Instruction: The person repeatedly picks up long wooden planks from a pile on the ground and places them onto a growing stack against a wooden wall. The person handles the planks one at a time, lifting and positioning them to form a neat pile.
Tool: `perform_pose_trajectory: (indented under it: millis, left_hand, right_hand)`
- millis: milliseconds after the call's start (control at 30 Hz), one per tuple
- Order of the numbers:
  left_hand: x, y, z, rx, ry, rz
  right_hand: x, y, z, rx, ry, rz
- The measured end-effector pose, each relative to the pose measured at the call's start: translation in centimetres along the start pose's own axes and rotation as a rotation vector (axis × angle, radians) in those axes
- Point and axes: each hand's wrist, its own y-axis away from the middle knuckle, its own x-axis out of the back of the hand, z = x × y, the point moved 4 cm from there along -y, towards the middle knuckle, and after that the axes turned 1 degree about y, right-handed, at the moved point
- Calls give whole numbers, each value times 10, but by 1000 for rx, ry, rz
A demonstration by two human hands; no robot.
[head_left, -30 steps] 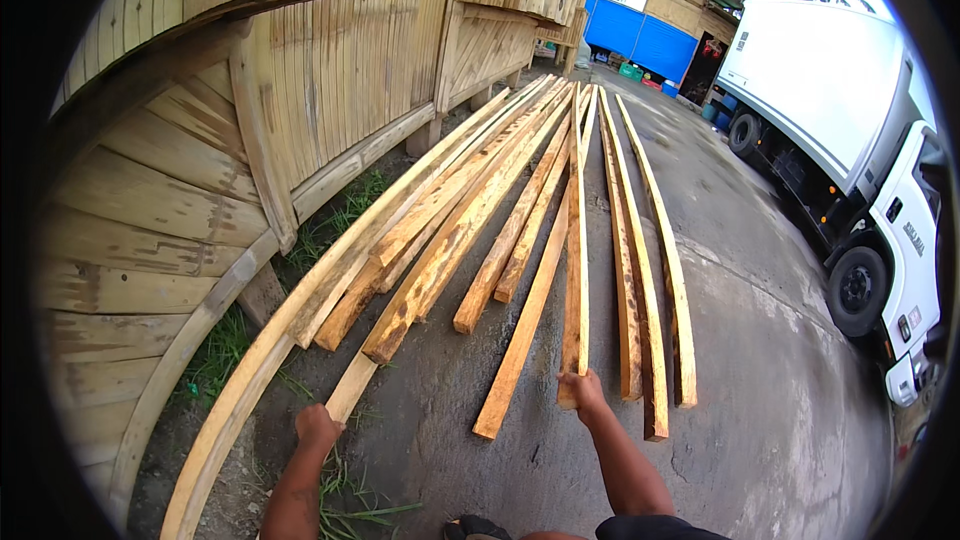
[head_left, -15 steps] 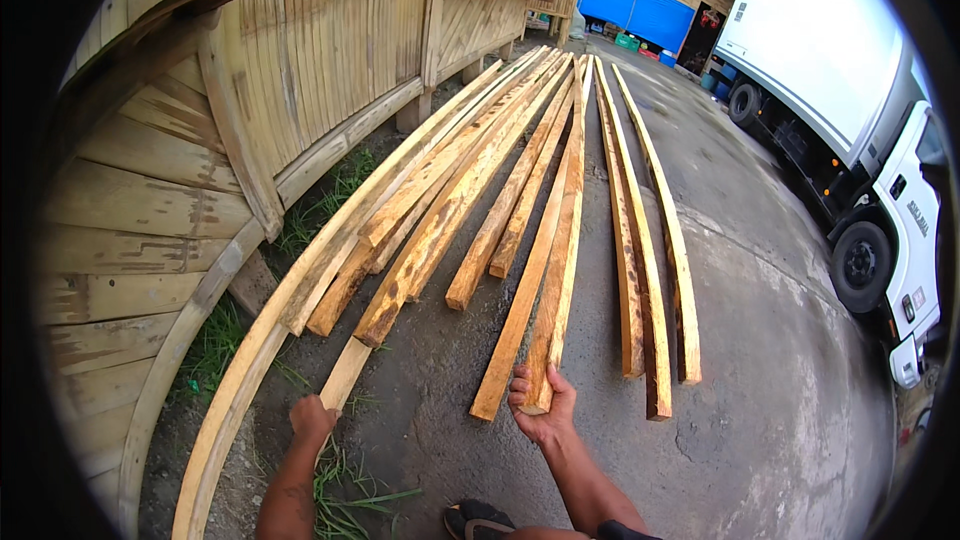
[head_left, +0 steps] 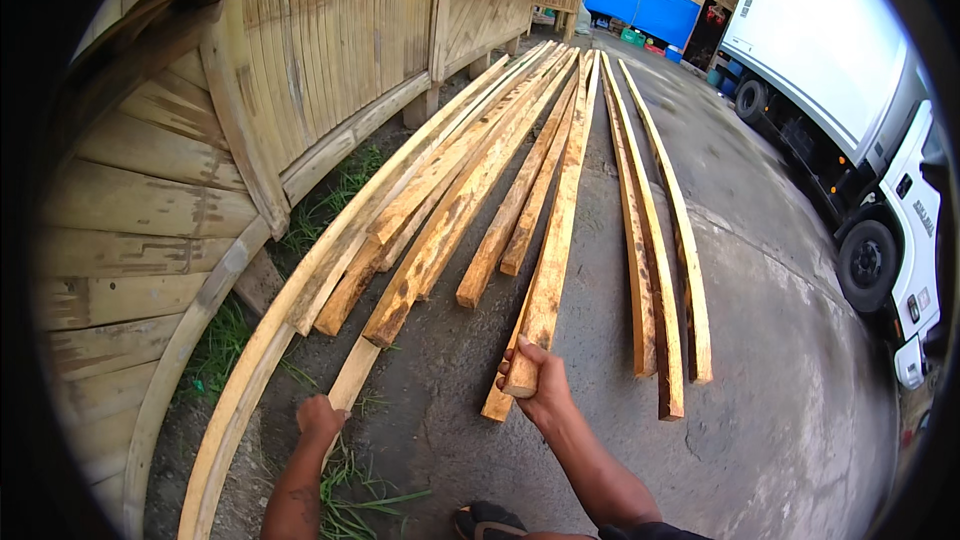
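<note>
On the far left I see a wooden wall (head_left: 300,70) of upright slats, with a strip of grass (head_left: 330,190) along its foot. Just beside the grass a long curved plank (head_left: 250,380) runs up the ground toward the wall's far end.

My left hand (head_left: 320,418) sits low in the view, curled around the near end of a thin pale slat (head_left: 352,375) that lies on the ground; the fingers look closed on it, though I cannot tell how tightly. Next to that slat lies a pile of rough boards (head_left: 440,230), touching and overlapping one another, their near ends stopping at different points.

Further right, my right hand (head_left: 535,385) is closed around the near end of a long board (head_left: 560,210). That end is lifted off the concrete ground (head_left: 780,360), while the board stretches away toward the far end of the pile. Another board end (head_left: 495,405) shows just under my grip.

Right of that, three narrow boards (head_left: 660,270) lie side by side on the concrete, apart from the pile. At the far right stands a white truck (head_left: 850,70), and behind it, at the top, a blue wall (head_left: 650,5).
</note>
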Motion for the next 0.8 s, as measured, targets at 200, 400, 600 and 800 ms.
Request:
perform_pose_trajectory:
  millis: [200, 400, 600, 800]
  left_hand:
    - [-3, -2, -1, -3, 31, 25]
    - [-2, -2, -2, -41, 31, 31]
    - [-1, -5, -2, -53, 33, 6]
    - [-4, -5, -4, -77, 43, 29]
  right_hand:
    - [-57, -58, 9, 71, 1273, 29]
    - [-14, -70, -23, 465, 1740, 72]
    - [53, -98, -5, 534, 1772, 394]
    - [36, -205, -29, 690, 1491, 383]
